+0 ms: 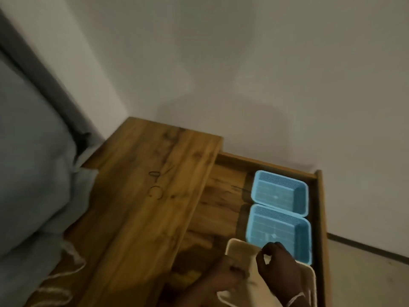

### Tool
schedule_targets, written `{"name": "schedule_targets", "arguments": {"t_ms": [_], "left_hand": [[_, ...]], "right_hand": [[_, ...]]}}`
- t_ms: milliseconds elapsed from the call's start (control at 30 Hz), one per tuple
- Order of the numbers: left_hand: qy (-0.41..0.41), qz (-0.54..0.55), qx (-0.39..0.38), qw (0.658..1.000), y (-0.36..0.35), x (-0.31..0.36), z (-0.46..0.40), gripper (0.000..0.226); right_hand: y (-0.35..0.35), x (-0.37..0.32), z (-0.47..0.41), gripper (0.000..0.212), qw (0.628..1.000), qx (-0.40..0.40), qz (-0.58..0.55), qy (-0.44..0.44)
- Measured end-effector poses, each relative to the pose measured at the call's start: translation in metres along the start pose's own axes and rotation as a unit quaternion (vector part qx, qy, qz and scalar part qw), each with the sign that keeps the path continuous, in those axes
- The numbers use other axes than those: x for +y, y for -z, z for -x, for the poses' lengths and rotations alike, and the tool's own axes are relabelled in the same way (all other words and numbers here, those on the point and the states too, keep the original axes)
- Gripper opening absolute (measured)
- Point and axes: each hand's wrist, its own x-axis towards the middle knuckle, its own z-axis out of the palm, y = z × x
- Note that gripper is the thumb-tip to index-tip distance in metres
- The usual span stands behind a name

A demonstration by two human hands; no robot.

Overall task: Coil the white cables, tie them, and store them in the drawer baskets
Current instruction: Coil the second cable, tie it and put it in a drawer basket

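A head-worn camera looks down, with some blur, at a wooden bedside cabinet standing beside a bed with grey-blue bedding. Its open drawer extends to the right and holds three baskets in a row against the drawer's front panel: a far blue basket, a near blue basket touching it, and closest to the viewer a cream basket. Both blue baskets look empty. Both hands work over the cream basket. The right hand has its fingers curled, thumb and forefinger pinched together, apparently on something small and pale, though the blur hides what it is. The left hand reaches in low beside it with fingers bent; whether it grips anything cannot be told. A loose white cable lies in loops at the lower left, on the cabinet top next to the bedding, well apart from the hands. A thin pale strand crosses the right wrist at the bottom edge and may be another cable. The cable looks light, thin and limp, likely to spring out of its coil, so it is best gathered into loops and held at the point where the loops cross while a tie goes on.
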Motion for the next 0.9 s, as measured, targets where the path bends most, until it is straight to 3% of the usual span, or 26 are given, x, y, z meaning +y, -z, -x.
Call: {"name": "schedule_targets", "arguments": {"t_ms": [133, 267, 433, 533, 633, 767, 900], "left_hand": [[-0.036, 0.108, 0.048, 0.992, 0.067, -0.020, 0.060, 0.003], [-0.099, 0.231, 0.211, 0.945, 0.135, -0.065, 0.143, 0.006], [-0.121, 0.224, 0.455, 0.853, 0.208, -0.132, 0.258, 0.013], [-0.089, 0.179, 0.543, 0.816, 0.232, -0.187, 0.305, 0.006], [-0.064, 0.161, 0.590, 0.789, 0.239, -0.231, 0.332, 0.009], [-0.078, 0.151, 0.591, 0.789, 0.236, -0.264, 0.349, 0.017], [-0.111, 0.153, 0.578, 0.794, 0.238, -0.278, 0.361, 0.019]], "right_hand": [[-0.018, -0.082, -0.007, 0.017, 0.990, -0.043, -0.058, 0.122], [-0.044, -0.182, 0.014, 0.016, 0.951, -0.103, -0.096, 0.274], [-0.086, -0.288, 0.066, 0.022, 0.886, -0.195, -0.121, 0.403], [-0.119, -0.347, 0.102, 0.020, 0.849, -0.235, -0.129, 0.456], [-0.152, -0.394, 0.132, 0.017, 0.841, -0.245, -0.116, 0.468], [-0.184, -0.429, 0.138, 0.024, 0.906, -0.151, -0.113, 0.380], [-0.203, -0.440, 0.113, 0.029, 0.938, -0.193, -0.036, 0.285]]}}
